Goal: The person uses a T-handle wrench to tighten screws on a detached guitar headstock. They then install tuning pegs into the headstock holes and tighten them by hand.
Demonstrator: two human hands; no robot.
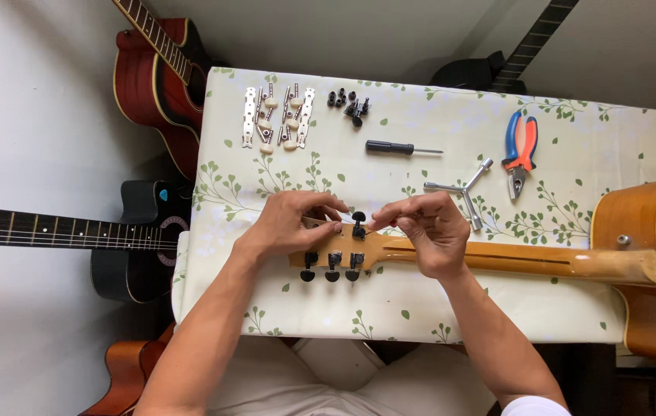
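Observation:
An acoustic guitar lies face down across the table, its neck (543,258) running left to the headstock (370,248). Three black tuning pegs (332,266) stick out of the headstock's near edge. My left hand (293,223) grips the far end of the headstock. My right hand (428,231) pinches a single black tuning peg (358,223) against the headstock's far edge. Part of the headstock is hidden under both hands.
On the leaf-patterned tablecloth (420,300) lie silver tuner strips with cream knobs (278,115), small black parts (348,104), a black screwdriver (401,147), a three-way wrench (468,189) and orange-and-blue pliers (519,150). Other guitars (154,77) stand left of the table.

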